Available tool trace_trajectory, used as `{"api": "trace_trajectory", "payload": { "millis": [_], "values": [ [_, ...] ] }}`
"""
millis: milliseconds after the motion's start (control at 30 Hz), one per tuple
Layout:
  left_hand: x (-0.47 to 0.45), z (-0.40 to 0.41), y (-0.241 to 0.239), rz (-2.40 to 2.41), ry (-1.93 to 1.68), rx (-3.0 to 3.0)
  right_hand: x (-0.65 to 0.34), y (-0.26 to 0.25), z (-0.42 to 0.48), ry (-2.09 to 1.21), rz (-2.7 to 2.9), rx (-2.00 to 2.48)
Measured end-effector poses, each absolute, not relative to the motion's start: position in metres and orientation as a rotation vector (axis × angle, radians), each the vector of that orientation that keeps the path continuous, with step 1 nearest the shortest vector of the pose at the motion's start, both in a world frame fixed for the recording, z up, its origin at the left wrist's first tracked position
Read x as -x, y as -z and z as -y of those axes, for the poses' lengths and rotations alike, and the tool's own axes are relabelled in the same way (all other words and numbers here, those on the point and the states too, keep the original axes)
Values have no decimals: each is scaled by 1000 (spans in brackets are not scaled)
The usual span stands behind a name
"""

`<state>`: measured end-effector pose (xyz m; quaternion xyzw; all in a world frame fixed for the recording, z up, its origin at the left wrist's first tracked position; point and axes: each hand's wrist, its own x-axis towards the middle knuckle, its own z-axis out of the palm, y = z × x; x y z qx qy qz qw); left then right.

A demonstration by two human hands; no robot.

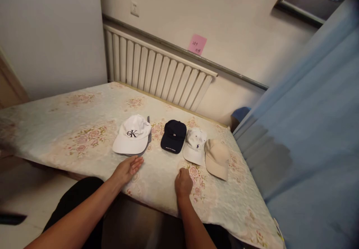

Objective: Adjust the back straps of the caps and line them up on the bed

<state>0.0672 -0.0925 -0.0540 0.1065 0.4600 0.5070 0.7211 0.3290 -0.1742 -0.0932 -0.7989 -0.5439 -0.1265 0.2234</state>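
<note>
A white baseball cap (134,133) with dark "CK" lettering lies on the flowered bed cover (157,174), a grey edge (148,146) showing from beneath it. Just in front of its brim is my left hand (127,168), palm turned inward, fingers stretched out and holding nothing. To the right, a navy cap (174,135), a white cap with a small dark logo (195,144) and a beige cap (217,157) sit side by side in a slanting row. Below the white logo cap, my right hand (184,183) rests in a fist near the cover, with no object showing in it.
Behind the bed, a white radiator (157,67) runs along the wall under a pipe. A pink note (197,44) is stuck above it. Blue curtain (303,110) hangs along the right side, and a blue object (240,113) stands by the far right corner.
</note>
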Motion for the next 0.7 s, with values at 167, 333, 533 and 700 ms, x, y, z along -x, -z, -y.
{"api": "trace_trajectory", "payload": {
  "millis": [167, 333, 533, 700],
  "values": [
    [-61, 88, 49, -1031, -1204, -200, -328, 91, 175, 357, 1497, 2206],
    [-66, 86, 46, -1066, -1277, -148, -327, 91, 174, 359, 1496, 2203],
    [-65, 80, 38, -1096, -1325, -104, -329, 95, 174, 351, 1494, 2191],
    [-56, 68, 29, -1133, -1294, -99, -330, 96, 173, 333, 1483, 2185]
  ]
}}
